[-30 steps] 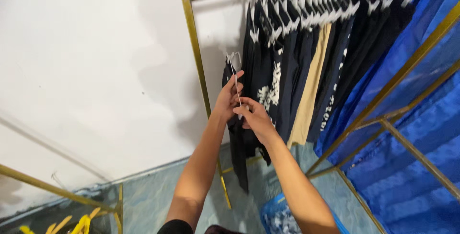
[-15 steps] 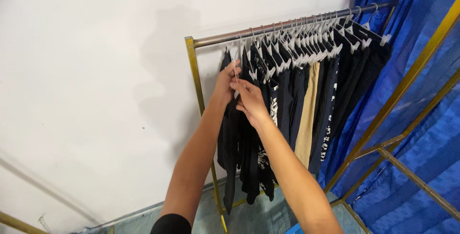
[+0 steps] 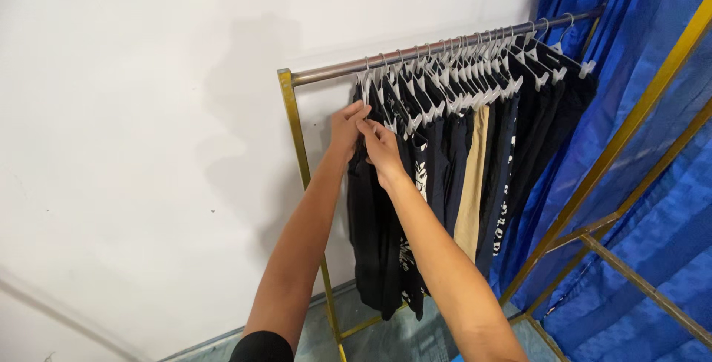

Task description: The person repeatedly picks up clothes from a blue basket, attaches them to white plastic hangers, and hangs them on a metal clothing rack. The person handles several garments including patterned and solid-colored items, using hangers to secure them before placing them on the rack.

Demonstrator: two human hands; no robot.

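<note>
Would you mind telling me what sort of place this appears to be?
Probably a clothing stockroom or garment workshop: a gold-framed garment rack packed with dark garments on white hangers, blue tarpaulin hung beside it, and a bare white wall.

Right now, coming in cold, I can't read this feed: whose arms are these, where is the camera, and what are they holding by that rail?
There is no machine: these are one person's two bare arms, filmed by a camera worn on their head, looking along the arms. The left hand and right hand meet at the first dark garment on a clothes rack with gold posts and a grey rail. Both hands pinch it just below its white hanger. More dark garments and one tan garment hang along the rail. Behind is a white wall; to the right, a blue tarp over another gold frame.
</note>
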